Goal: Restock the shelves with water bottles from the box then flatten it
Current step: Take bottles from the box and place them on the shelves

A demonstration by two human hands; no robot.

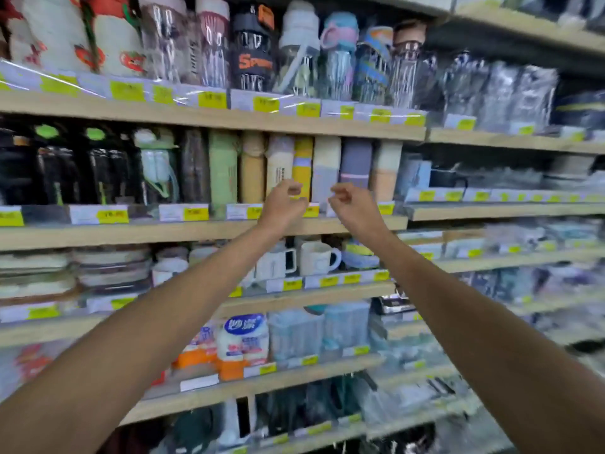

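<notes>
- White mugs [319,257] stood just below the frame's centre.
- Yellow price tags [113,216] ran along the middle left.
- Blue-and-white packets [244,339] sat at lower centre.
- Stacked dishes [111,267] lay at middle left.

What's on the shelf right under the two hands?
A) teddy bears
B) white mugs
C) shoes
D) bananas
B: white mugs with handles stand on the shelf just below the left hand and the right hand.
</notes>
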